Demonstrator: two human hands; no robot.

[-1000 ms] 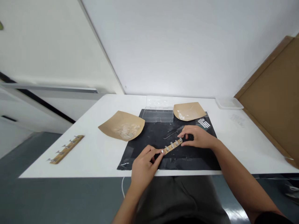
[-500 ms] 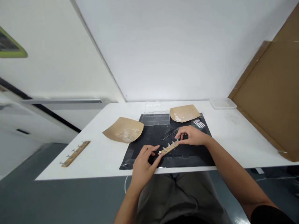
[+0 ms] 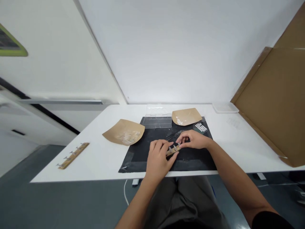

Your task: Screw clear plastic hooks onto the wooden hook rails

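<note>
On the black mat (image 3: pixel 140 159) lies a narrow wooden strip (image 3: pixel 172 151) with a row of small upright metal-and-clear pieces (image 3: pixel 174 147). My left hand (image 3: pixel 158 159) is closed round its left part, fingers on the far side and thumb along the near edge, hiding that end. At the right end my right hand (image 3: pixel 192 140) pinches the last small clear piece between thumb and index finger. The fingertips partly cover that piece. Behind the hands, a thin dark tool (image 3: pixel 172 137) lies on the mat, partly hidden.
Left of the mat is a brown paper tray (image 3: pixel 114 133) with clear pieces; another paper tray (image 3: pixel 190 114) holds white bits. A clear compartment box (image 3: pixel 157 122), a sheet of white dots (image 3: pixel 200 127) and a plastic lid (image 3: pixel 225 108) lie behind. A second strip with hooks (image 3: pixel 74 155) rests at left.
My left hand has slid right along the strip and now covers its left end, which showed before. My right hand stays at the right end, and the camera view has shifted slightly.
</note>
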